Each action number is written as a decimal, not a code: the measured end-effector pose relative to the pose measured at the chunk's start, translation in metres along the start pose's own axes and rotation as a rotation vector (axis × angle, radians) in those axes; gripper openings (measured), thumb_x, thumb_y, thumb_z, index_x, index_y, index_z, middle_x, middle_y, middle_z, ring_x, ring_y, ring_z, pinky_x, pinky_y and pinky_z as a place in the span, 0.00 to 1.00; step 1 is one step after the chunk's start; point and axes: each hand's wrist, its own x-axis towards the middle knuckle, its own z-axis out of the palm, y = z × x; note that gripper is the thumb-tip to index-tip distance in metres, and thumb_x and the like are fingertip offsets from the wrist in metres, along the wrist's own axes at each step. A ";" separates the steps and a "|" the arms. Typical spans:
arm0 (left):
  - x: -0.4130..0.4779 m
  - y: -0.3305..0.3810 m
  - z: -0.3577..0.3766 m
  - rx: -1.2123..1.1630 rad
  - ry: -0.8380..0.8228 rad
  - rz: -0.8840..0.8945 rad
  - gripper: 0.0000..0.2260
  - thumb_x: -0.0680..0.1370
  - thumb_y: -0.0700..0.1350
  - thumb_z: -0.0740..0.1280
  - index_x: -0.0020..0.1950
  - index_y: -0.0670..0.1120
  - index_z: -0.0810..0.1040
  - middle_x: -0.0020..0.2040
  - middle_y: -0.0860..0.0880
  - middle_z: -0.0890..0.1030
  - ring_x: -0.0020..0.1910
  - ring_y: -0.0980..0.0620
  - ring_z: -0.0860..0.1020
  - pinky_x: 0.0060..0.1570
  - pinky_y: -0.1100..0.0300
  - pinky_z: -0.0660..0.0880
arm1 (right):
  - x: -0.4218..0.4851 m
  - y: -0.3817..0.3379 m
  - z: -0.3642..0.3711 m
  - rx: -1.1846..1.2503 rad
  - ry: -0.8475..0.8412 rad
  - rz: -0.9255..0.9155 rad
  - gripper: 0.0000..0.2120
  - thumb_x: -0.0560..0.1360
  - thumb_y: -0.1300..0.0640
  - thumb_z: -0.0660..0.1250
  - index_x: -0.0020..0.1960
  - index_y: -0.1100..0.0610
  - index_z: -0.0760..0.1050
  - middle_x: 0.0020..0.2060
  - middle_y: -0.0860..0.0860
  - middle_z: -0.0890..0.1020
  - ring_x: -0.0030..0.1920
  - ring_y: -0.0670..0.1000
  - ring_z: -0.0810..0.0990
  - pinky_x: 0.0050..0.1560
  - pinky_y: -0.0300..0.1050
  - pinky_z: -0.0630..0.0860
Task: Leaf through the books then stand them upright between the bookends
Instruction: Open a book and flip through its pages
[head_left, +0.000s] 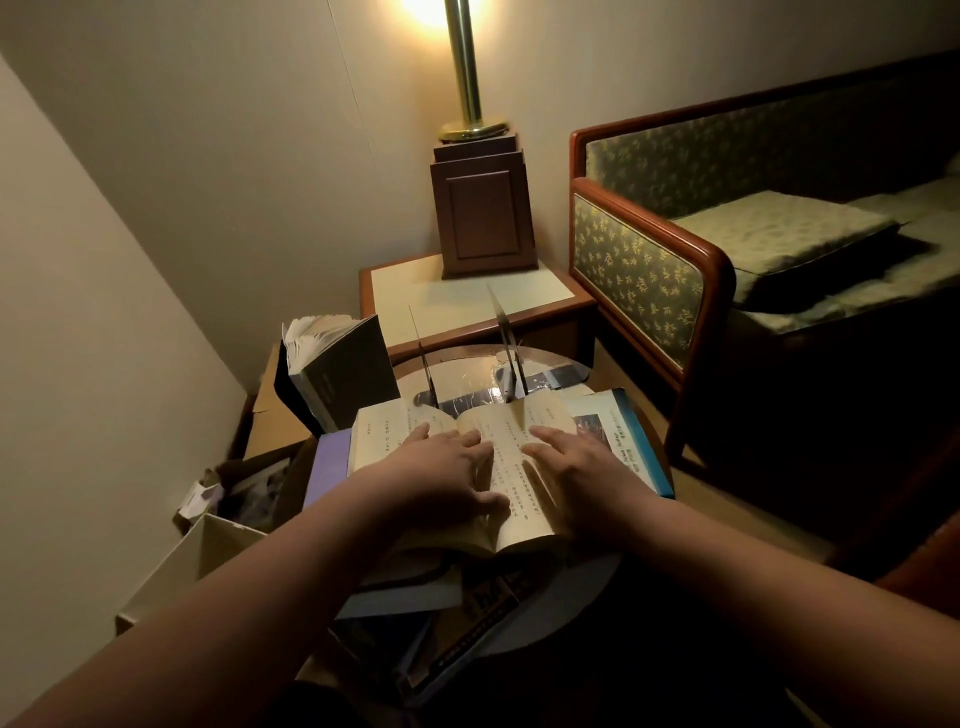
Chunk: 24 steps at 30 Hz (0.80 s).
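An open book (506, 467) with yellowed pages lies flat on a pile of books on the round table (644, 441). My left hand (441, 475) rests on its left page with fingers spread, thumb near the gutter. My right hand (576, 467) lies flat on the right page. Behind the book stand two thin bookends, the left bookend (425, 364) and the right bookend (506, 353), with nothing between them. A dark book (340, 374) stands upright to the left, its pages fanned at the top. A blue-covered book (618, 431) lies under the open one at the right.
A lavender book (330, 462) and more books (415, 592) lie stacked beneath and in front. A side table (395, 296) holds a lamp base (483, 208) behind. An upholstered sofa (675, 270) is at the right. Cardboard boxes (208, 545) sit on the floor at the left.
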 end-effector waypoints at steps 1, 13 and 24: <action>0.000 0.001 0.000 0.002 0.003 -0.004 0.38 0.77 0.69 0.55 0.80 0.50 0.49 0.80 0.49 0.50 0.78 0.48 0.52 0.75 0.41 0.43 | 0.001 0.001 0.001 0.025 -0.038 -0.026 0.31 0.77 0.55 0.68 0.77 0.54 0.61 0.77 0.55 0.62 0.76 0.57 0.62 0.76 0.60 0.55; 0.002 0.004 0.012 0.016 0.055 -0.030 0.40 0.76 0.71 0.54 0.80 0.50 0.48 0.80 0.50 0.50 0.78 0.46 0.49 0.74 0.41 0.40 | 0.080 0.015 -0.005 -0.002 -0.327 0.013 0.30 0.84 0.43 0.49 0.80 0.53 0.46 0.80 0.52 0.48 0.79 0.53 0.46 0.77 0.54 0.45; 0.002 0.007 0.009 0.014 0.017 -0.027 0.40 0.75 0.72 0.53 0.80 0.52 0.48 0.80 0.50 0.49 0.79 0.45 0.48 0.74 0.40 0.39 | 0.014 0.025 -0.004 -0.141 -0.431 -0.050 0.35 0.80 0.34 0.43 0.79 0.49 0.38 0.79 0.48 0.42 0.79 0.50 0.40 0.74 0.51 0.38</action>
